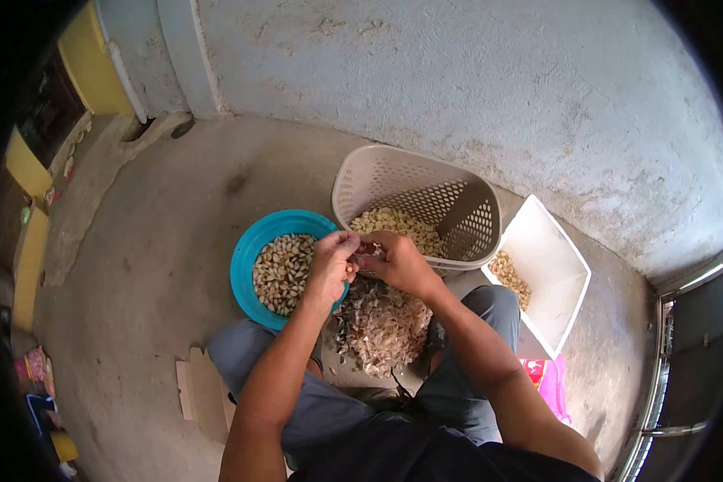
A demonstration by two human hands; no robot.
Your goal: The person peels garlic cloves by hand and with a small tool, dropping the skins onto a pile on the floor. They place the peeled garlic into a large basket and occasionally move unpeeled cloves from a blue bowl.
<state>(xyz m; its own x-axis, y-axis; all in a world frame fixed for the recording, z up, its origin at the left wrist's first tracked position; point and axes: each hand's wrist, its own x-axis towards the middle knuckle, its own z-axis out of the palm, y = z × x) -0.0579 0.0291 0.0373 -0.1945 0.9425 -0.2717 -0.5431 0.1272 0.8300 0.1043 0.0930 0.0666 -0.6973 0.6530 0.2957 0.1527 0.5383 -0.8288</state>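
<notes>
My left hand (332, 263) is closed, its fingertips meeting those of my right hand (400, 261) above the gap between basin and basket. Both pinch a small garlic clove (367, 249), mostly hidden by the fingers. Unpeeled garlic cloves (283, 273) fill part of the turquoise basin (247, 241) beside my left hand. Behind my right hand, pale peeled cloves (398, 223) lie in the bottom of a beige perforated basket (394, 170). Below the hands, a heap of papery garlic skins (386, 325) rests on the floor between my legs.
A white box (550, 261) on the right holds more cloves (508, 277). Pink and red packaging (553, 390) lies beneath it. Flattened cardboard (205, 394) is by my left leg. A rough pale wall (490, 88) rises behind the basket.
</notes>
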